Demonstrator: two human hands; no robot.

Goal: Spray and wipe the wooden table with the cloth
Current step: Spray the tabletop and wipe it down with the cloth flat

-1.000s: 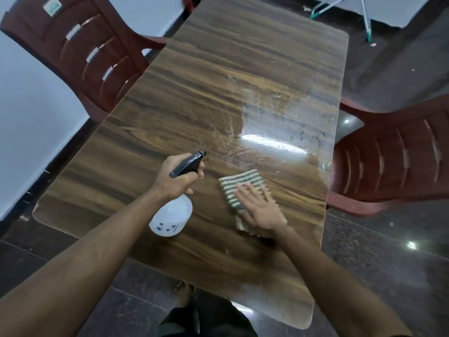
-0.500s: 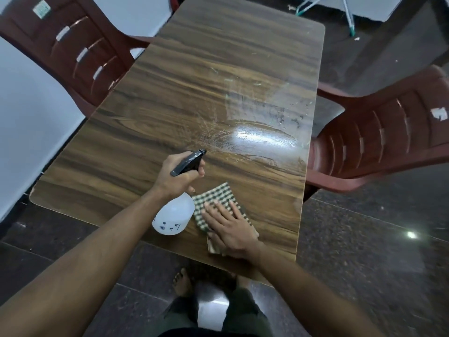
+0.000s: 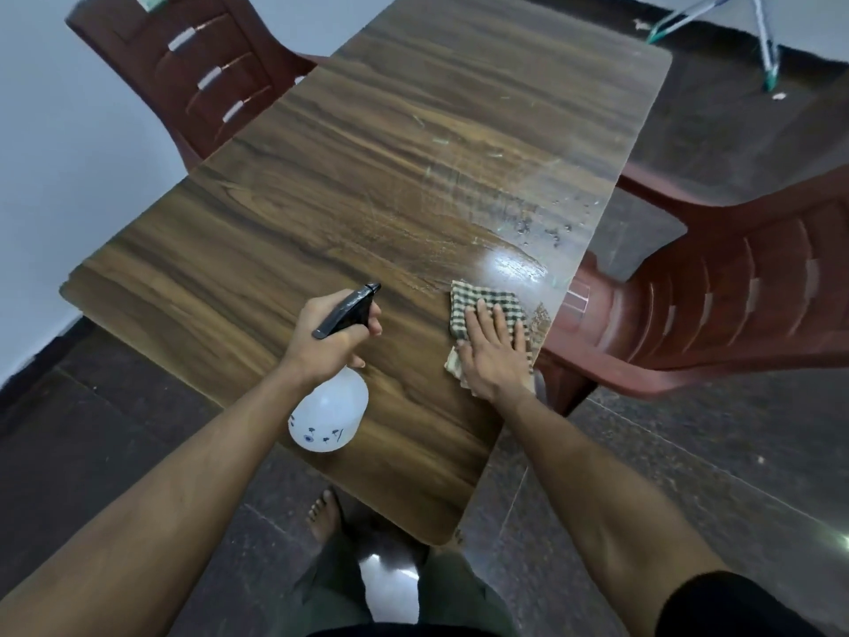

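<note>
Left hand [image 3: 333,342] grips the spray bottle [image 3: 329,413], nozzle aimed up-table; flat right hand [image 3: 494,356] presses the cloth [image 3: 482,298].

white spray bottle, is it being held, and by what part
Yes: the left hand grips the white plastic spray bottle by its black trigger head.

A pale wall [image 3: 55,144] is seen on the left. The dark tiled floor [image 3: 689,452] is marked by bright reflections of light. Two reddish-brown plastic chairs are placed beside the table, one by the wall [image 3: 193,71] and one on the right [image 3: 735,296].
</note>
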